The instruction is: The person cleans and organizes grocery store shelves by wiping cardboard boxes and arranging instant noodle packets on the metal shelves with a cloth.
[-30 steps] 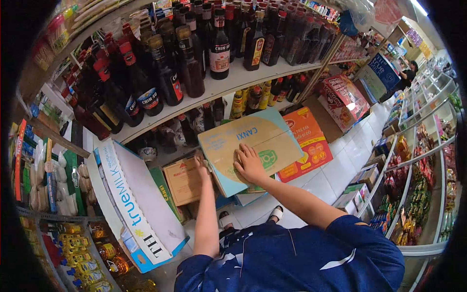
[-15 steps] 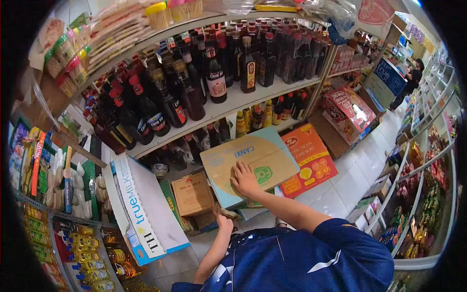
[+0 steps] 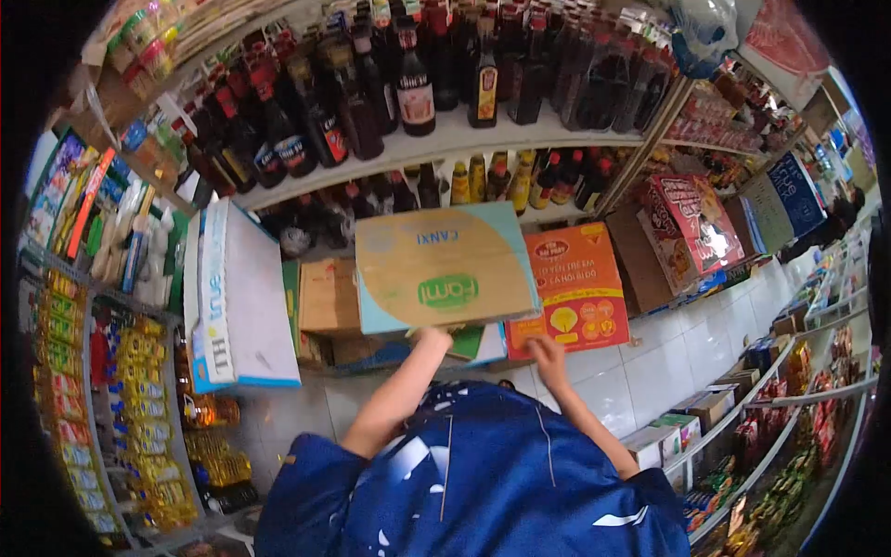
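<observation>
Head view, left hand under flat cardboard carton, right hand spread

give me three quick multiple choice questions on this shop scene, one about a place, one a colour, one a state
1. Where does the Fami carton sit relative to the orange carton?
A. to its left
B. to its right
C. inside it

2. What colour is the sleeve of the person wearing the camera?
A. red
B. dark blue
C. yellow

3. How does the left hand stand to the Fami carton?
A. far away, up on the bottle shelf
B. at the carton's lower edge
C. flat on the floor tiles

Answers:
1. A, the Fami carton lies left of the orange one, their edges meeting.
2. B, the cloth is dark blue with white marks.
3. B, the left hand reaches the carton's bottom edge, while the right hand is at the orange carton's lower edge.
</observation>
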{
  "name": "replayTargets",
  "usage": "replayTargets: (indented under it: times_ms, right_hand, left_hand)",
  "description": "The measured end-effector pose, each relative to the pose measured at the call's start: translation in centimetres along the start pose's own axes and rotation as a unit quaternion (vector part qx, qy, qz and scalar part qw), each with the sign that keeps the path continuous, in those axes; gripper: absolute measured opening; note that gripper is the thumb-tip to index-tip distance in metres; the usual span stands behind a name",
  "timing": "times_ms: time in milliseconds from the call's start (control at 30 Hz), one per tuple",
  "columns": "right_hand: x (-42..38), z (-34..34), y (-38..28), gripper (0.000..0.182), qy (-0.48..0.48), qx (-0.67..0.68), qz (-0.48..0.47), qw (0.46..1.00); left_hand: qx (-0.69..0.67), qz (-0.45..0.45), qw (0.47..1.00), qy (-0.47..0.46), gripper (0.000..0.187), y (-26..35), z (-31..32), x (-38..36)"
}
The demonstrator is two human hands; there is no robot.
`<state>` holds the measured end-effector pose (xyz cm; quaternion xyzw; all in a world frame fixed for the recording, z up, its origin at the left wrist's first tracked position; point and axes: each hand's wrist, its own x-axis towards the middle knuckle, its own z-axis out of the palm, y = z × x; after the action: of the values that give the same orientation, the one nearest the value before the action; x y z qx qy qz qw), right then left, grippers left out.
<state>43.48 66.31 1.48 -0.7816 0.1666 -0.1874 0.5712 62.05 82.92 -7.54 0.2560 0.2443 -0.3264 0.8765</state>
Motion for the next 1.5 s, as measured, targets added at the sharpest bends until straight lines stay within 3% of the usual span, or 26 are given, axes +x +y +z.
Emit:
replayTargets:
  times_ms: [67, 167, 267, 333, 467, 533, 567, 600, 633, 667, 700, 733, 767, 800, 867, 1000, 1067, 1100, 1167, 1200, 1267, 1300, 1333, 1500]
  right_hand:
    - [-1.7, -4.5, 3.1, 0.018, 0.085, -0.012, 0.053, 0.995]
    - [-2.4, -7.9, 6.3, 0.021, 0.12, 0.076, 0.148, 0.979]
    - [-1.3, -7.1, 7.7, 0.027, 0.094, 0.034, 0.149, 0.984]
    - [0.3, -5.1, 7.6, 0.036, 0.127, 0.016, 0.001, 0.992]
    - [3.4, -3.9, 5.6, 0.042, 0.079, 0.026, -0.033, 0.996]
    - [4.4, -4.6, 5.2, 0.044, 0.083, 0.079, 0.054, 0.992]
    - [4.8, -5.0, 4.9, 0.047, 0.104, 0.168, 0.057, 0.979]
    - [5.5, -5.9, 4.2, 0.047, 0.109, 0.173, 0.06, 0.977]
    - [6.1, -7.1, 3.3, 0.047, 0.114, 0.244, 0.066, 0.961]
    - [6.5, -8.2, 2.7, 0.047, 0.118, 0.314, 0.073, 0.939]
    - [6.9, -9.1, 2.4, 0.047, 0.122, 0.316, 0.079, 0.938]
    - [7.6, -10.2, 2.2, 0.045, 0.14, 0.253, 0.092, 0.953]
    - [8.2, -10.8, 2.2, 0.044, 0.157, 0.188, 0.103, 0.964]
    - [8.6, -10.9, 2.4, 0.044, 0.161, 0.188, 0.103, 0.963]
    - [9.4, -10.0, 3.6, 0.045, 0.148, 0.199, 0.097, 0.964]
    - [10.1, -3.2, 9.0, 0.043, 0.099, 0.263, 0.076, 0.957]
    - [8.9, 2.2, 14.1, 0.041, 0.183, 0.018, 0.14, 0.973]
    - [8.8, 2.1, 13.9, 0.041, 0.18, 0.02, 0.151, 0.972]
    - [9.9, 1.3, 12.2, 0.032, 0.102, 0.297, 0.318, 0.895]
    - [10.2, 1.9, 13.3, 0.032, 0.096, 0.298, 0.326, 0.892]
    - [10.6, 3.2, 16.3, 0.039, 0.082, 0.266, 0.238, 0.93]
    - [12.2, 1.1, 12.3, 0.051, 0.013, 0.236, 0.223, 0.946]
    - [13.6, 1.6, 12.4, 0.051, 0.009, 0.237, 0.225, 0.945]
    - [23.0, 1.8, 8.7, 0.051, 0.063, 0.213, 0.168, 0.96]
  left_hand:
    - [0.051, 0.002, 0.999, 0.013, 0.041, -3.8, 2.3, -0.8]
    - [0.14, 0.008, 0.99, 0.015, 0.039, -10.4, 8.0, -0.5]
    - [0.231, 0.019, 0.973, 0.008, 0.038, -16.1, 10.3, -2.6]
    - [0.292, 0.024, 0.956, 0.009, 0.037, -17.7, 11.3, -3.8]
    - [0.4, 0.03, 0.916, 0.007, 0.036, -18.0, 13.9, -5.3]
    - [0.3, -0.074, 0.94, -0.148, 0.033, -15.1, 15.4, -5.5]
    - [0.336, -0.158, 0.913, -0.167, 0.029, -13.8, 14.1, -2.7]
    - [0.515, -0.097, 0.829, -0.196, 0.029, -11.8, 16.5, -2.9]
    - [0.67, -0.034, 0.709, -0.217, 0.029, -9.6, 19.3, -2.9]
    - [0.679, 0.147, 0.636, -0.336, 0.027, -7.3, 18.5, 0.4]
    - [0.695, 0.243, 0.648, -0.198, 0.028, -6.0, 19.5, 1.2]
    - [0.728, 0.34, 0.59, -0.086, 0.029, -3.8, 18.5, 4.4]
    - [0.839, 0.34, 0.423, 0.029, 0.032, -1.5, 19.6, 3.2]
    - [0.86, 0.426, 0.263, 0.103, 0.037, 0.7, 17.6, 5.3]
    - [0.858, 0.387, 0.264, 0.211, 0.045, 4.0, 15.2, 5.0]
    - [0.872, 0.335, 0.258, 0.246, 0.053, 5.1, 13.3, 6.5]
    - [0.879, 0.311, 0.255, 0.255, 0.054, 4.8, 11.9, 7.0]
    - [0.876, 0.327, 0.247, 0.256, 0.053, 4.7, 11.9, 7.1]
    - [0.872, 0.34, 0.235, 0.263, 0.052, 4.9, 12.5, 7.5]
    - [0.873, 0.338, 0.233, 0.264, 0.052, 4.9, 12.5, 7.5]
    - [0.876, 0.327, 0.229, 0.27, 0.052, 4.7, 12.3, 7.1]
    - [0.875, 0.329, 0.235, 0.267, 0.051, 4.7, 12.5, 7.1]
    - [0.871, 0.334, 0.241, 0.266, 0.051, 4.7, 12.7, 7.2]
    - [0.873, 0.335, 0.237, 0.265, 0.052, 4.8, 12.9, 7.2]
